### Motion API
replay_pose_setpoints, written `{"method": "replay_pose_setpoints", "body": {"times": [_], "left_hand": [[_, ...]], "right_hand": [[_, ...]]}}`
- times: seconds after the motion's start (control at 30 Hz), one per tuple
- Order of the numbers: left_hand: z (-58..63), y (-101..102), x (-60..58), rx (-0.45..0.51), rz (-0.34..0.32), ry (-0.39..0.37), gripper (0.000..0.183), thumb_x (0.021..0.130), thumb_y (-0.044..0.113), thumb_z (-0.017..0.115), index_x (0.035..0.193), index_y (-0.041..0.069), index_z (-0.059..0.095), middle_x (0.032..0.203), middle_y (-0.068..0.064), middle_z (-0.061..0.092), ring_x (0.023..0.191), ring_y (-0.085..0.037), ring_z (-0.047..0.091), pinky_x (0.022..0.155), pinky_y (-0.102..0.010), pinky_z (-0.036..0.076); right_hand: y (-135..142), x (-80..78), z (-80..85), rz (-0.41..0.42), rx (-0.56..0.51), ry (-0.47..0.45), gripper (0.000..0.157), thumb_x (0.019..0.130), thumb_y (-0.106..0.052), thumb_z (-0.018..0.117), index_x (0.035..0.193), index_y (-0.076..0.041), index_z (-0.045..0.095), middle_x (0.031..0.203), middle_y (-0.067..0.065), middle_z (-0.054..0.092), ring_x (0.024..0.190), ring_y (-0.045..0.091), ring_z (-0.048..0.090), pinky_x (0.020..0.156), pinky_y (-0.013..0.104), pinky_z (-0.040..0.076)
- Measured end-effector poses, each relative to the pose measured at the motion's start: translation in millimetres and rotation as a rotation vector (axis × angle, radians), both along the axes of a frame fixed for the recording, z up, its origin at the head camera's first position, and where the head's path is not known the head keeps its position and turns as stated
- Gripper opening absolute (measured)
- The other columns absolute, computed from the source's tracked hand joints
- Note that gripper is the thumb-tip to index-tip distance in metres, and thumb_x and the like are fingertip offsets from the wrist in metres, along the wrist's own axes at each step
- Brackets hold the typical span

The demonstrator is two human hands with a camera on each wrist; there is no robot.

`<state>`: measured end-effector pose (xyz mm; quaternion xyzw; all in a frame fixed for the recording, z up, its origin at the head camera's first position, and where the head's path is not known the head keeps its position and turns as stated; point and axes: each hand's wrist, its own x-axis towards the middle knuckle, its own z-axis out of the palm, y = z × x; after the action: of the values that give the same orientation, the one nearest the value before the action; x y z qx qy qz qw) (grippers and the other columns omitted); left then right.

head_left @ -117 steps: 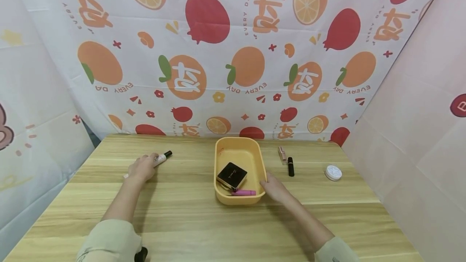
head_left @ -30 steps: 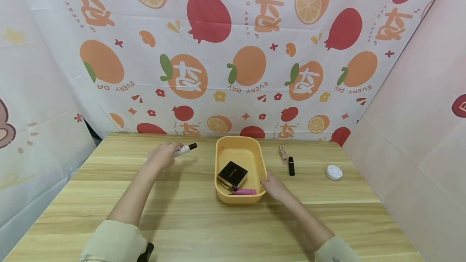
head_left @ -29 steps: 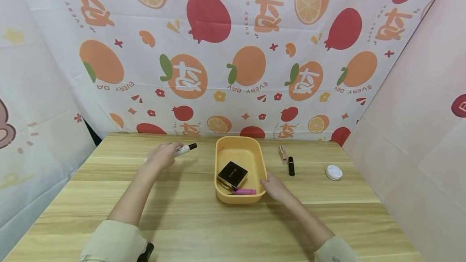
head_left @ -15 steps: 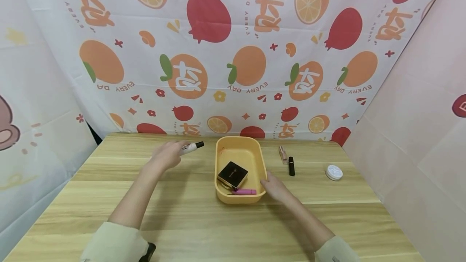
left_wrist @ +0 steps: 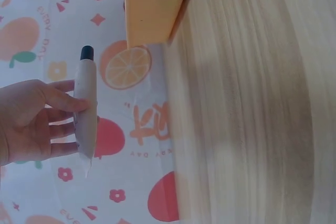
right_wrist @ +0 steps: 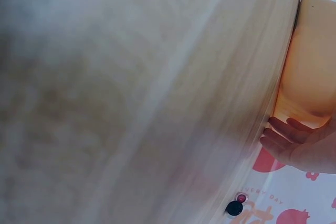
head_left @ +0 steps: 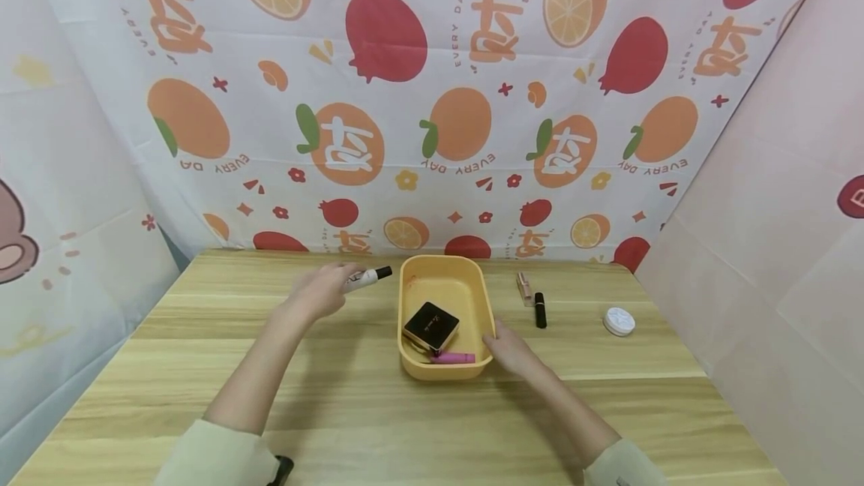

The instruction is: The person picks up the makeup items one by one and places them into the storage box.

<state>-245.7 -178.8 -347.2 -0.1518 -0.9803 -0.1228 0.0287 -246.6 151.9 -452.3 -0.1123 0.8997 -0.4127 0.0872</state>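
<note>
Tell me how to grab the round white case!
Try pinching opposite sides of its rim, fingers coming straight down from above: the round white case lies flat, its edge is round, and nothing touches it around the sides.

A person's left hand (head_left: 320, 292) carries a white squeeze tube (head_left: 361, 281), earlier lying on the tabletop (head_left: 364, 426) at frame left, up toward center, its black cap (head_left: 383, 272) now near the yellow bin's (head_left: 442, 372) left rim.

Head view slants down; nearer, sideways wrist views share the bin (head_left: 442, 372).
</note>
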Motion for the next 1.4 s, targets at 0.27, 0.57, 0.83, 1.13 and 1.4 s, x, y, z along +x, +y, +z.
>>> {"method": "replay_pose_setpoints", "body": {"times": [0.27, 0.57, 0.83, 1.13, 1.4], "left_hand": [[1.4, 5.7, 3.5, -0.004, -0.007, 0.01, 0.052, 0.075, -0.011, 0.058, 0.123, 0.008, 0.057, 0.113, -0.017, 0.059, 0.092, -0.03, 0.057, 0.057, -0.036, 0.043], [4.9, 9.7, 7.3, 0.017, -0.029, 0.023, 0.051, 0.075, -0.012, 0.056, 0.122, 0.008, 0.058, 0.113, -0.017, 0.059, 0.095, -0.032, 0.057, 0.057, -0.036, 0.044], [7.5, 14.8, 8.5, 0.022, -0.042, 0.028, 0.051, 0.075, -0.013, 0.055, 0.121, 0.009, 0.058, 0.111, -0.017, 0.059, 0.094, -0.032, 0.057, 0.056, -0.036, 0.043], [9.4, 19.9, 9.3, 0.022, -0.057, 0.043, 0.051, 0.076, -0.012, 0.056, 0.121, 0.011, 0.059, 0.11, -0.015, 0.06, 0.094, -0.033, 0.057, 0.055, -0.037, 0.043], [6.3, 21.6, 8.5, 0.023, -0.086, 0.052, 0.052, 0.075, -0.015, 0.057, 0.119, 0.013, 0.06, 0.102, -0.013, 0.062, 0.084, -0.028, 0.058, 0.051, -0.033, 0.041]], "right_hand": [[0.4, 0.1, -2.1, 0.005, 0.003, -0.008, 0.046, 0.094, -0.013, 0.041, 0.136, 0.006, 0.034, 0.115, 0.02, 0.056, 0.105, 0.035, 0.052, 0.09, 0.055, 0.037], [0.7, -0.2, -3.1, 0.008, 0.003, -0.004, 0.046, 0.094, -0.012, 0.041, 0.136, 0.007, 0.034, 0.117, 0.022, 0.055, 0.106, 0.037, 0.051, 0.09, 0.055, 0.037], [0.3, -0.7, -1.3, 0.0, 0.006, -0.019, 0.048, 0.094, -0.012, 0.041, 0.136, 0.008, 0.032, 0.117, 0.023, 0.054, 0.106, 0.037, 0.051, 0.09, 0.054, 0.037], [0.7, -3.0, 0.1, -0.003, 0.008, -0.022, 0.048, 0.094, -0.014, 0.04, 0.137, 0.007, 0.032, 0.113, 0.02, 0.057, 0.104, 0.035, 0.053, 0.09, 0.053, 0.038], [0.8, -3.5, 0.8, -0.002, 0.006, -0.019, 0.048, 0.095, -0.014, 0.04, 0.137, 0.006, 0.032, 0.117, 0.021, 0.055, 0.107, 0.037, 0.051, 0.091, 0.054, 0.037]]}}
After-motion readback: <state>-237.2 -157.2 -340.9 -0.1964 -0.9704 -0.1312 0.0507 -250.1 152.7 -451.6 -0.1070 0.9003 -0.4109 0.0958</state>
